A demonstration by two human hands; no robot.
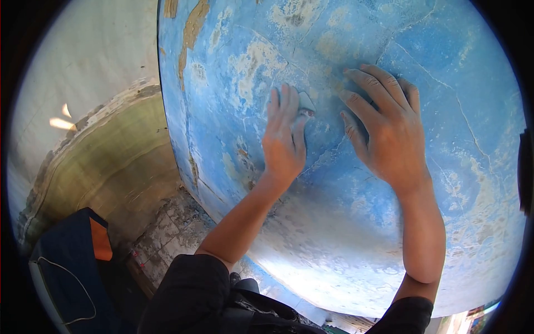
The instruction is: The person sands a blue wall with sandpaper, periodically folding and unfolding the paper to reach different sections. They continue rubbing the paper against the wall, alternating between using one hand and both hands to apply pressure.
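Observation:
A blue wall [334, 195] with white worn patches and cracks fills most of the view. My left hand [285, 131], dusted pale, presses a small light-coloured sheet [305, 102] against this wall, the sheet showing between thumb and fingers. To its right, my right hand [385, 119] rests on the wall with its fingers spread and holds nothing. Its fingertips are pale with dust too.
At the left is a second wall [111, 150], pale above and greenish below. A dark blue object with an orange panel [100, 239] stands at the lower left. Dirty floor tiles [167, 234] show beside it.

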